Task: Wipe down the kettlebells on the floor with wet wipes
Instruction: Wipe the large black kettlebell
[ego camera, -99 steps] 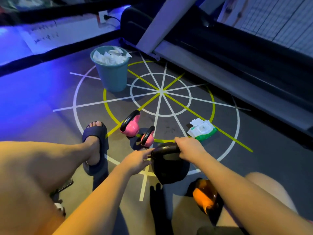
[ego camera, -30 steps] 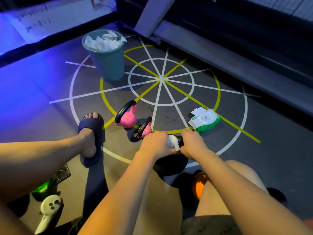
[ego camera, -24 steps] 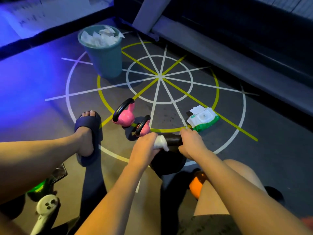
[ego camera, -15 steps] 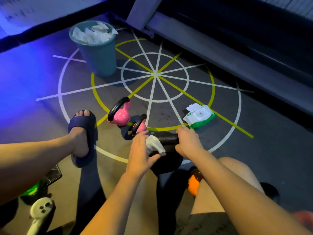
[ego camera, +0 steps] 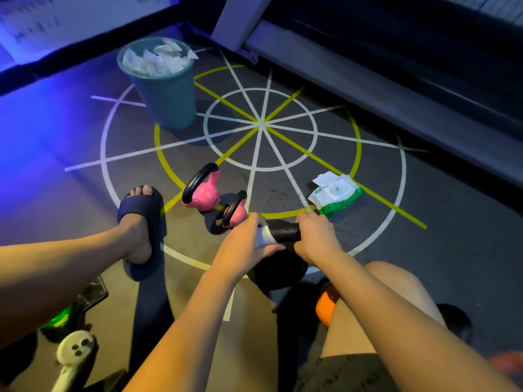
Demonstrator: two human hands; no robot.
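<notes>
Black kettlebell (ego camera: 280, 274): rounded matt body with a thick bar handle, standing on the grey floor between the person's knees, its sides partly masked by both forearms. Left hand (ego camera: 244, 246): fingers curled round the handle's left end, pressing a crumpled white wet wipe (ego camera: 263, 236) against it. Right hand (ego camera: 315, 239): closed round the handle's right end. Larger pink kettlebell (ego camera: 204, 195) and smaller pink kettlebell (ego camera: 238, 215): glossy, with black loop handles, just beyond the black kettlebell to its left, the smaller one nearer. Orange kettlebell (ego camera: 325, 306): just right of the black kettlebell and nearer the person, mostly hidden behind the right leg. Wipes pack (ego camera: 336, 196): soft white-and-green packet with its flap open, beyond the black kettlebell to the right. Teal plastic bin (ego camera: 169, 97): heaped with crumpled white wipes, well beyond it to the left. White controller (ego camera: 75, 349): near left, dim, lower part cut off.
</notes>
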